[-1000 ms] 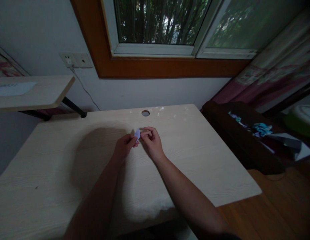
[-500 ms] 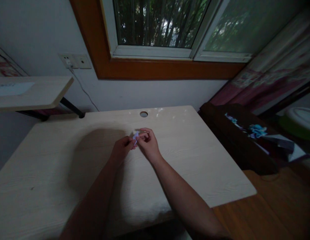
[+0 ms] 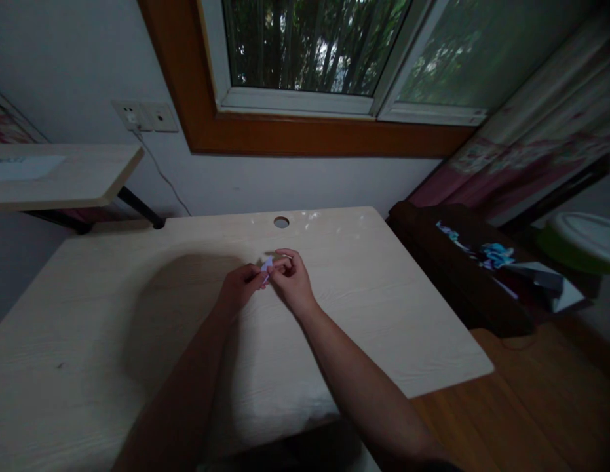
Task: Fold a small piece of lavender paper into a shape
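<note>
A small piece of folded paper [image 3: 267, 264], pale purple, is pinched between my two hands above the middle of the desk [image 3: 373, 308]. My left hand [image 3: 240, 287] is closed on its left side, thumb and forefinger pressed together. From the right, my right hand [image 3: 293, 278] grips it between thumb and fingers, with the forefinger stretched out above. The fingers cover much of the paper, so its full shape is hidden.
A raised shelf [image 3: 88, 187] with a sheet on it stands at the left. Behind the desk are a window [image 3: 314, 101] and a round cable hole [image 3: 282, 222]. A dark cabinet [image 3: 432, 262] bearing crumpled coloured items stands at the right.
The camera view has shifted slightly. Both hands stay on the folded paper in almost the same place, with only a slight shift of the fingers.
</note>
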Demonstrator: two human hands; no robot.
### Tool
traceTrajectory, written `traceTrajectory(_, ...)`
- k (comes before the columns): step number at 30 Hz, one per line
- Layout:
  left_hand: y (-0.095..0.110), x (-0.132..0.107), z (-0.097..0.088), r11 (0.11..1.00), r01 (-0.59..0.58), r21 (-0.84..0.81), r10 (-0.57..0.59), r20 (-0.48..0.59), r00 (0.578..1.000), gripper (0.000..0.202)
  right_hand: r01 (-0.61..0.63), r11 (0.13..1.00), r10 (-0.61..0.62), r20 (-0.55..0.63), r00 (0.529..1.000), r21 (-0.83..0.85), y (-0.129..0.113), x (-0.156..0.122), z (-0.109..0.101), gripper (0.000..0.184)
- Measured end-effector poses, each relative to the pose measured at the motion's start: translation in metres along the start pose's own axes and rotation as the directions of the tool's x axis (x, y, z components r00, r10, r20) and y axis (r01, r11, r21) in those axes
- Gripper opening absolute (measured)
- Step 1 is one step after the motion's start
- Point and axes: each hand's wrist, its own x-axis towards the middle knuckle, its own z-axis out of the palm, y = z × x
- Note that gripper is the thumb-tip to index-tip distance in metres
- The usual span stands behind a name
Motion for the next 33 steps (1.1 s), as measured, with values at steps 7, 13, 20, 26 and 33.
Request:
traceTrajectory(7, 0.005, 0.001, 0.0, 0.999, 0.017, -0.033, -0.016, 0.012, 1.0, 0.024, -0.022, 0.998, 0.023, -0.021, 1.0, 0.058, -0.006, 0.0, 0.001, 0.041)
traceTrajectory(13, 0.008, 0.002, 0.001, 0.998, 0.03, -0.055, -0.029, 0.007, 1.0, 0.022, 0.002, 0.998, 0.002, -0.06, 0.998, 0.064, -0.007, 0.002, -0.001, 0.037)
traceTrajectory(20, 0.007, 0.003, 0.001, 0.992, 0.022, -0.121, -0.025, -0.024, 0.999, 0.02, -0.032, 0.999, 0.035, -0.09, 0.995, 0.036, -0.01, 0.0, -0.004, 0.026)
traceTrajectory(26, 0.011, 0.002, 0.001, 0.991, 0.038, -0.129, -0.04, -0.017, 0.999, 0.018, -0.042, 0.999, 0.044, -0.055, 0.998, 0.031, -0.013, 0.0, -0.004, 0.025)
traceTrajectory(33, 0.012, 0.004, 0.002, 0.992, 0.039, -0.12, -0.042, -0.018, 0.999, 0.02, -0.052, 0.998, 0.054, -0.064, 0.997, 0.034, -0.015, 0.001, -0.003, 0.027)
